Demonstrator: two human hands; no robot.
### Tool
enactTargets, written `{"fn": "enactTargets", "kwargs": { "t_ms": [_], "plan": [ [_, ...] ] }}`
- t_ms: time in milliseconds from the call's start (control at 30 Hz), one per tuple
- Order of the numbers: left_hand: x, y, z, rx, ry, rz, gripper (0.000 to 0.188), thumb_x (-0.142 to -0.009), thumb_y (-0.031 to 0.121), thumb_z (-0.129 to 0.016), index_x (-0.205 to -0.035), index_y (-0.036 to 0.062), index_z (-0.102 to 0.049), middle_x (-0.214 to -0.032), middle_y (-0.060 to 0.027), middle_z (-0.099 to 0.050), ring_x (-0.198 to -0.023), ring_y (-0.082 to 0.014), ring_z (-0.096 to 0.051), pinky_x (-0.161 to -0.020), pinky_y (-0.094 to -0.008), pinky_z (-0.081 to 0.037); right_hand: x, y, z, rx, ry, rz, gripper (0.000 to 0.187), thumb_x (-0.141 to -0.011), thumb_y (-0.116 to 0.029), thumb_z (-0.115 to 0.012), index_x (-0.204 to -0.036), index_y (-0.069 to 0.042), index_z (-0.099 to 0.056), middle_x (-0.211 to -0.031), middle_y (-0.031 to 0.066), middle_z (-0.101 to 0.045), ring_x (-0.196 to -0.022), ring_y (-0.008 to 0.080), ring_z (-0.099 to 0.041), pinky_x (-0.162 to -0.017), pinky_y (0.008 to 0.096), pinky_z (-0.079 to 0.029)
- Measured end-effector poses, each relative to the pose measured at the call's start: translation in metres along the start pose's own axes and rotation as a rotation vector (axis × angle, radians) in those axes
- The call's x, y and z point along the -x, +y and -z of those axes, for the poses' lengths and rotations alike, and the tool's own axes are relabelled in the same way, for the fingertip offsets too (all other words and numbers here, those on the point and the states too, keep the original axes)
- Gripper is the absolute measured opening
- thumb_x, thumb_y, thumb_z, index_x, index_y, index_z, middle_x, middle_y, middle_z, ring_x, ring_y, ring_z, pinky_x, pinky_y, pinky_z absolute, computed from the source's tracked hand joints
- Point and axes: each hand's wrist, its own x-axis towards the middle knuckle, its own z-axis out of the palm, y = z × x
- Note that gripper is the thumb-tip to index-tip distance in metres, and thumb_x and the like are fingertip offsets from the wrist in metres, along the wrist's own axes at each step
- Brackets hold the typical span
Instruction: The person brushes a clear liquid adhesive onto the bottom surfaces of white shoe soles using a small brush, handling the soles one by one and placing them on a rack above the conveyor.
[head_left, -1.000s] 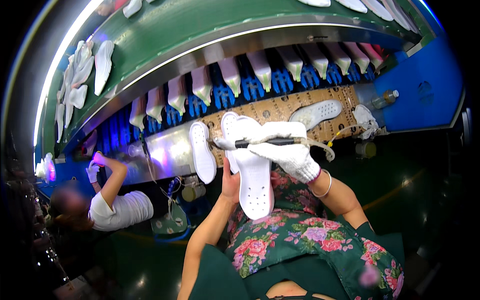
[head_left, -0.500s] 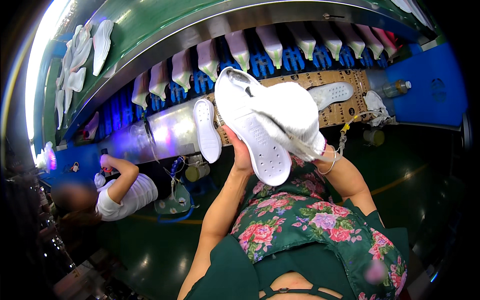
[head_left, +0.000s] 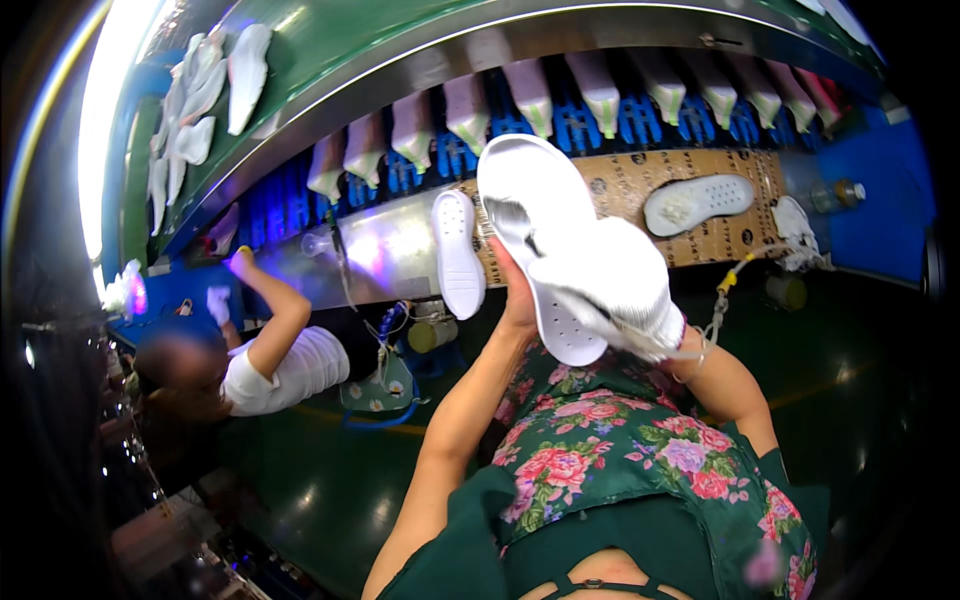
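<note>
My left hand (head_left: 516, 296) grips a white shoe sole (head_left: 535, 180) by its left edge and holds it tilted up in front of me. The sole's far part looks wet and shiny, and small holes show at its near end. My right hand (head_left: 684, 346), mostly hidden behind the bristles, is closed on a thick white-bristled brush (head_left: 612, 275). Its bristles lie against the middle of the sole and cover it there. A thin pale hose (head_left: 718, 312) runs up from the brush side by my right wrist.
Another white sole (head_left: 460, 255) lies left on the metal bench, and a greyish one (head_left: 700, 203) on cardboard (head_left: 610, 180). Behind them stand pinkish shoe uppers (head_left: 466, 110) on blue racks. A clear bottle (head_left: 835, 195) lies far right. A co-worker (head_left: 290, 370) sits at left.
The brush has moved down the sole toward its near end, baring the far part. My view has shifted, so the bench things appear farther right. The co-worker's arm has risen.
</note>
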Motion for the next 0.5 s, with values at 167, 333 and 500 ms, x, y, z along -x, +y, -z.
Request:
{"fn": "enactTargets", "kwargs": {
  "t_ms": [167,333,500],
  "plan": [
    [-0.001,0.01,0.01,-0.076,-0.063,-0.05,0.102,-0.088,0.086,-0.015,-0.157,0.0119,-0.025,-0.152,-0.0122,-0.043,-0.138,-0.0284,-0.045,-0.116,-0.0459,-0.038,-0.01,0.008,0.01,-0.321,0.047,-0.205,0.019,-0.073,-0.003,-0.077,-0.091,-0.006,-0.077,-0.089,0.0098,-0.074,-0.08,0.0266,-0.07,-0.073,0.0361,-0.055],
    [-0.008,0.024,0.011,-0.012,0.017,-0.042,0.105,-0.087,0.088,-0.018,-0.155,0.0082,-0.029,-0.145,-0.0124,-0.051,-0.13,-0.0262,-0.053,-0.109,-0.0455,-0.046,-0.012,-0.006,-0.001,-0.089,-0.081,0.068,0.03,-0.07,0.001,-0.078,-0.099,-0.008,-0.076,-0.098,0.0107,-0.074,-0.085,0.0299,-0.07,-0.075,0.037,-0.054],
    [-0.017,0.033,0.024,-0.046,-0.027,-0.137,0.107,-0.085,0.089,-0.022,-0.156,0.0094,-0.025,-0.148,-0.012,-0.045,-0.133,-0.0264,-0.049,-0.109,-0.0437,-0.046,-0.018,0.007,0.003,-0.345,0.039,-0.127,0.023,-0.074,0.003,-0.074,-0.096,-0.005,-0.076,-0.091,0.0123,-0.074,-0.078,0.025,-0.07,-0.068,0.0336,-0.055]
  ]
}}
